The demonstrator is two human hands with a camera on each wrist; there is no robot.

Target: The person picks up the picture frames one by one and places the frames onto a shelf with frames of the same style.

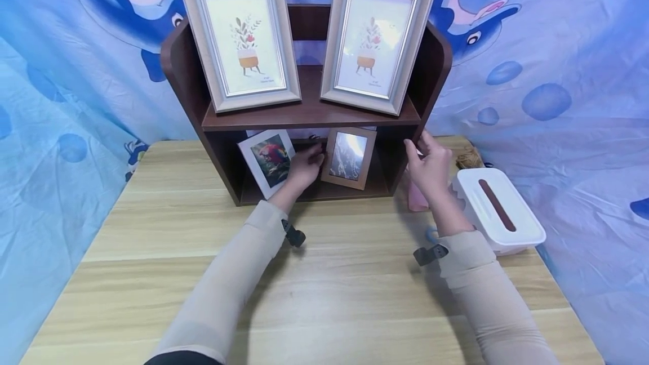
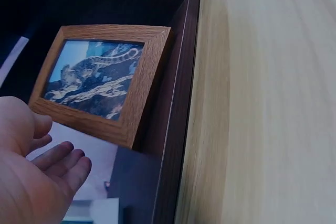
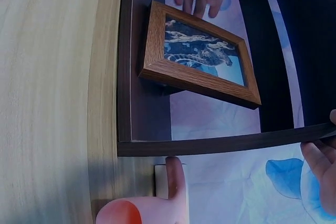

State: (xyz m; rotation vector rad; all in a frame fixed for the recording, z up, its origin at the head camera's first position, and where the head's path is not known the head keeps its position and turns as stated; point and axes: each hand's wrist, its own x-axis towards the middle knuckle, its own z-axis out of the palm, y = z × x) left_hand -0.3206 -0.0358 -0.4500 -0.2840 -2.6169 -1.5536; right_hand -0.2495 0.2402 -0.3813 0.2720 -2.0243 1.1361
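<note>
In the head view my left hand (image 1: 306,165) reaches into the lower compartment of a dark brown shelf (image 1: 309,123), between a white-framed parrot picture (image 1: 270,158) and a brown wooden photo frame (image 1: 329,156). Its fingers are loosely bent and hold nothing; the left wrist view has them beside the wooden frame (image 2: 139,87), which leans back and shows a spotted cat. My right hand (image 1: 431,165) is at the shelf's right side panel. In the right wrist view, the thumb and fingers (image 3: 317,158) of that hand lie on opposite faces of the panel (image 3: 226,142).
Two large pale picture frames, a left one (image 1: 243,44) and a right one (image 1: 377,44), stand on the upper level. A white tissue box (image 1: 522,216) sits right of the shelf, and a pink object (image 1: 417,199) is beside the panel. Blue dolphin-print cloth (image 1: 558,44) hangs behind the wooden table (image 1: 329,297).
</note>
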